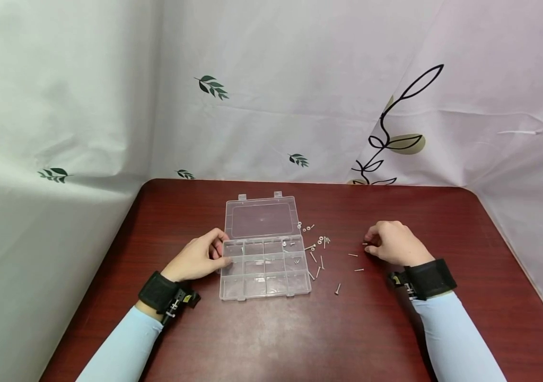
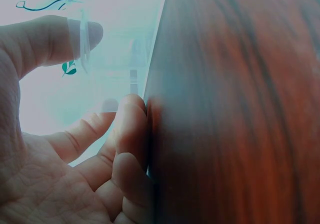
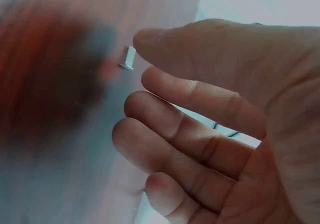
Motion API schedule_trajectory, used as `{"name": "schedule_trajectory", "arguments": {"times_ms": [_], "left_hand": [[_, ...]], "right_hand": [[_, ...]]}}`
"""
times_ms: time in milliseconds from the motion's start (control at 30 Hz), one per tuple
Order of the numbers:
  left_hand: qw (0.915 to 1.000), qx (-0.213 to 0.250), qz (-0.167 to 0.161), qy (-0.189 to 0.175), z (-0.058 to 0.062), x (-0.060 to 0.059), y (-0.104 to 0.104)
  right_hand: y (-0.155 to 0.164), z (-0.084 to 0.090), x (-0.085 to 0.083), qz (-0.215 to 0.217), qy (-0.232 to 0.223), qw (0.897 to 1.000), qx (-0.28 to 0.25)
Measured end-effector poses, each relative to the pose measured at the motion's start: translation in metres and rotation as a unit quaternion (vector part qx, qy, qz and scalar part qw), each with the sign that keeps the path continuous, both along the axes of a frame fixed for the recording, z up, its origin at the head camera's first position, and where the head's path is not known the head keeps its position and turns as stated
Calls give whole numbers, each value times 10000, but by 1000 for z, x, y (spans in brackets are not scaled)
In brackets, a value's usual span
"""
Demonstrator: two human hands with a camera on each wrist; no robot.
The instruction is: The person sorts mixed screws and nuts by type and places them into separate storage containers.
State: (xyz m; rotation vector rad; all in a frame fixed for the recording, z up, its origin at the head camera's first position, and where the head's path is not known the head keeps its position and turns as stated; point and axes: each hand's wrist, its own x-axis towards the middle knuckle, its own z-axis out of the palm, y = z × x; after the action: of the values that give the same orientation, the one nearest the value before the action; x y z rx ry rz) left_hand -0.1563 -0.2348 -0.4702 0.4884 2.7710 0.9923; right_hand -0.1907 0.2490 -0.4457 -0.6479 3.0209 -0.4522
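Left hand (image 1: 198, 259) grips the clear plastic box (image 1: 264, 268); right hand (image 1: 392, 243), fingers curled, touches a threaded metal screw (image 3: 128, 58).

From head height we look down the desk (image 1: 395, 329); our wrist views sit close, sharing its wood.

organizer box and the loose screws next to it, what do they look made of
The organizer box looks like clear, glossy hard plastic: the table shows through its dividers and open lid. The screws look like bright bare metal, likely steel, silver-grey with glints. The table looks like dark red wood-grain veneer or laminate.
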Motion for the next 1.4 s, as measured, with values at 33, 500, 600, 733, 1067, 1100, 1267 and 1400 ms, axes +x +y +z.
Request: {"name": "schedule_trajectory", "arguments": {"times_ms": [33,500,600,733,1067,1100,1267,1400], "left_hand": [[10000,-2,1,-2,0,0,0],[10000,11,-17,-20,3,2,1],[10000,25,-30,-43,2,2,1],[10000,35,-29,-31,2,2,0],[10000,69,-30,17,1,1,-1],[10000,76,-27,19,1,1,-1],[10000,65,-15,25,0,0,-2],[10000,50,-28,46,-1,-1,-2]], "right_hand": [[-1,-2,0,31,79,9999,63],[-15,-16,-2,21,603,9973,412],[-16,-18,-1,-56,573,9975,407],[-18,-20,-1,-114,678,9974,234],[-55,1,6,685,1435,9822,-1005],[-62,5,7,820,1477,9794,-1102],[-100,23,9,1513,1427,9672,-1455],[-128,33,13,1988,1293,9583,-1593]]}}
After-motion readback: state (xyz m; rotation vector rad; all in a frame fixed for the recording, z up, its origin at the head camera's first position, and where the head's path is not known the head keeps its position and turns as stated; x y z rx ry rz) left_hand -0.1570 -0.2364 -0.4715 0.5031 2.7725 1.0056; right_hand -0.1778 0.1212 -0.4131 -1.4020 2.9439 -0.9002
